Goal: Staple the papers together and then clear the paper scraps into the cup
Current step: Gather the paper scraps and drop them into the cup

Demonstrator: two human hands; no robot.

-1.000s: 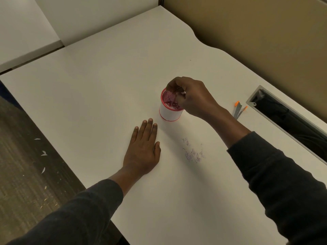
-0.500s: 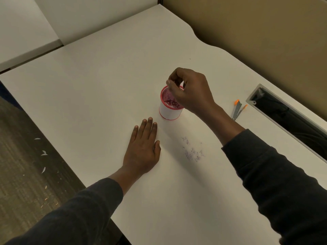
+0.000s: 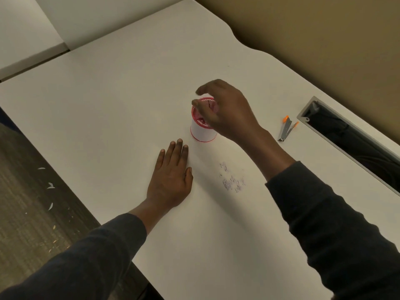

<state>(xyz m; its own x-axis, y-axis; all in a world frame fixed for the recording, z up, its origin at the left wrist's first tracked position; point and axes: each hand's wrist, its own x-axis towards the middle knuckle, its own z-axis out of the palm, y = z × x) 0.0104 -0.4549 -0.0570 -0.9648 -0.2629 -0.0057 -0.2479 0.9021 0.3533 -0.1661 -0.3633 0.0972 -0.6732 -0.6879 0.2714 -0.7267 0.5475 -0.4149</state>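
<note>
A white cup [image 3: 202, 132] with a red rim and red inside stands upright in the middle of the white desk [image 3: 108, 94]. My right hand [image 3: 225, 111] hovers over its mouth, thumb and fingers spread apart, nothing visibly held. Small paper scraps lie inside the cup. More tiny scraps [image 3: 232, 179] are scattered on the desk nearer to me, right of my left hand [image 3: 172, 178], which rests flat, palm down, fingers together. A grey stapler [image 3: 286, 128] with orange ends lies to the right of the cup. No stapled papers are in view.
A long grey-framed cable slot [image 3: 346, 135] cuts into the desk at the right. A tan partition wall [image 3: 324, 40] backs the desk. The desk's left edge drops to a carpeted floor [image 3: 26, 191] littered with paper bits.
My right hand, pinched over the cup before, has opened its fingers above the cup. My left hand has stayed flat on the desk.
</note>
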